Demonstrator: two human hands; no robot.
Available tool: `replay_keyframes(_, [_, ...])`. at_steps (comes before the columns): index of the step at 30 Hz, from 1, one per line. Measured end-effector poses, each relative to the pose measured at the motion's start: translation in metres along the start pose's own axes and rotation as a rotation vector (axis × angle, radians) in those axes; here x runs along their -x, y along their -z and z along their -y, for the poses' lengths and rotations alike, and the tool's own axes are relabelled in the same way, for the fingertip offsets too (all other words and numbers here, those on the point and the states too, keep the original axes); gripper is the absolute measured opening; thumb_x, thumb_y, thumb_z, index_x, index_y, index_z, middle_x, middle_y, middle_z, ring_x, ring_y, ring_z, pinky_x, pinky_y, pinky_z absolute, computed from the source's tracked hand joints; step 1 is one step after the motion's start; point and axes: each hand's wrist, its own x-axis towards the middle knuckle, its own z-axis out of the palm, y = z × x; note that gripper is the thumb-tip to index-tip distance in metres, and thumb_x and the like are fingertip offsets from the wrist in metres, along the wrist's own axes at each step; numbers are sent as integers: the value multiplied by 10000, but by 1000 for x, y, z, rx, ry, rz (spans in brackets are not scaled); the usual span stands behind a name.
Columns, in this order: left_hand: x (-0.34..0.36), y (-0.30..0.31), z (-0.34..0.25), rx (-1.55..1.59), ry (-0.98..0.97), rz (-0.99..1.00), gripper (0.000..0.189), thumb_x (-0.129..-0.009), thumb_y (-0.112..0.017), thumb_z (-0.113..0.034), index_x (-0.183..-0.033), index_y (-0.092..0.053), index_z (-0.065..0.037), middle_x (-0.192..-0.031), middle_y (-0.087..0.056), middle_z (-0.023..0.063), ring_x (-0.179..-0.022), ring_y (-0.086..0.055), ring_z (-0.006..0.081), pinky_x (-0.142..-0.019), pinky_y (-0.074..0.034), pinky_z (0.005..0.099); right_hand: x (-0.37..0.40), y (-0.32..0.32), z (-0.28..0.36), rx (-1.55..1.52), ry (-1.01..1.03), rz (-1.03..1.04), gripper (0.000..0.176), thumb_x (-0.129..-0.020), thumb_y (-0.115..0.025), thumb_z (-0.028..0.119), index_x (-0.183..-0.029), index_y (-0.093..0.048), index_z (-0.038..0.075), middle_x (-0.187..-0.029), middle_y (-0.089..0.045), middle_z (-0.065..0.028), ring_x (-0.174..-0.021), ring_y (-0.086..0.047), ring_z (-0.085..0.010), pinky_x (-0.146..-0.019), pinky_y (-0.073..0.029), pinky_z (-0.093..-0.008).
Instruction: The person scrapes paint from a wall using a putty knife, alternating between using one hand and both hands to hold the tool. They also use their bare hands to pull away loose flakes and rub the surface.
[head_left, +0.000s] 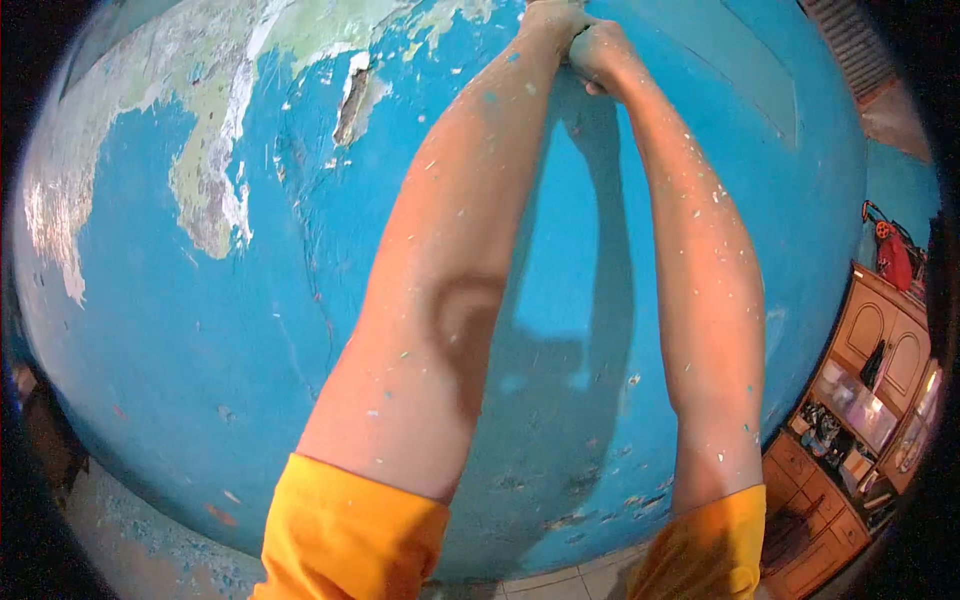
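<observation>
Both my arms reach up a blue painted wall (250, 330), with flecks of paint stuck to the skin. My left hand (557, 16) is at the top edge of the view, partly cut off; it looks closed, and what it grips is out of sight. Just right of it and touching it, my right hand (603, 55) is closed with its fingers curled in. Anything inside that fist is hidden. Left of the hands, the paint has come off in ragged areas, baring a greenish-grey patch (205, 185) and a small torn flake (352, 98).
A wooden cabinet (815, 500) with drawers and shelves of small items stands at the right. On top of it lies a red bag-like object (893, 262). Pale floor tiles (560, 583) show at the wall's foot, with paint chips (150, 535) scattered at lower left.
</observation>
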Motion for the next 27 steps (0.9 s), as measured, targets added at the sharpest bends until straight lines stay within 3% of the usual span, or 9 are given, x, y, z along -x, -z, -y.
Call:
replay_keyframes(4, [20, -22, -6, 349, 26, -116, 450, -824, -635, -403, -1058, -670, -19, -1093, -661, 196, -990, -651, 280, -837, -506, 384, 45, 7, -7, 75, 219, -118, 355, -703, -584, 136, -993, -665, -52, -1016, -632, -310, -998, -646, -380, -880, -493, -445])
replay_keyframes(7, [41, -37, -27, 46, 114, -50, 322, -828, -547, -280, -945, -702, -24, -941, -696, 186, -887, -677, 308, -737, -508, 425, 40, -11, -27, 126, 408, -153, 352, -717, -571, 172, -959, -672, -63, -1016, -622, -325, -1009, -642, -375, -874, -497, -441])
replay_keyframes(11, [24, -21, -28, 104, 177, -35, 327, -838, -537, -284, -979, -696, -36, -968, -692, 187, -897, -675, 317, -746, -510, 431, -8, 2, -7, 494, 186, 187, 338, -720, -565, 170, -960, -685, -35, -1045, -635, -290, -1027, -635, -372, -877, -495, -439])
replay_keyframes(13, [9, -11, -25, 222, 262, -42, 330, -842, -532, -286, -996, -693, -42, -981, -690, 187, -902, -675, 322, -750, -512, 434, -19, -5, -10, 199, 111, -25, 265, -777, -498, 55, -995, -638, 3, -610, -562, -146, -469, -522, -200, -399, -382, -389])
replay_keyframes(16, [-4, 7, -32, 602, 479, -21, 336, -850, -524, -288, -1021, -689, -52, -1001, -686, 188, -910, -673, 328, -757, -514, 439, -32, 6, -19, 337, 100, -66, 296, -787, -511, 67, -1050, -643, 39, -632, -572, -132, -460, -521, -205, -400, -382, -379])
replay_keyframes(17, [-2, 13, -38, 724, 534, -3, 338, -852, -522, -289, -1029, -687, -55, -1008, -685, 188, -912, -673, 331, -759, -514, 440, -26, 6, -28, 49, 208, -234, 372, -739, -559, 151, -1073, -672, 32, -1045, -658, -243, -1014, -630, -404, -887, -494, -441])
replay_keyframes(20, [29, 36, -67, 978, 686, 55, 345, -859, -514, -292, -1055, -683, -64, -1028, -682, 189, -920, -672, 337, -766, -517, 445, -6, 12, -17, 70, 144, -101, 400, -771, -531, 182, -1136, -644, 65, -1136, -625, -244, -1083, -587, -420, -932, -467, -451])
replay_keyframes(25, [105, 31, -73, 1076, 475, 17, 462, -831, -612, -411, -1040, -669, -3, -1021, -683, 189, -906, -681, 259, -815, -520, 376, 30, 17, -33, 37, 318, -137, 387, -805, -501, 222, -1127, -626, 48, -931, -691, -210, -818, -668, -401, -729, -527, -442])
replay_keyframes(27, [127, 42, -71, 888, 503, 5, 514, -807, -605, -427, -1041, -659, 28, -1002, -678, 221, -941, -666, 318, -828, -515, 402, 17, 32, -23, 32, 18, -84, 369, -816, -488, 240, -1095, -621, 40, -700, -653, -167, -556, -626, -309, -563, -504, -420])
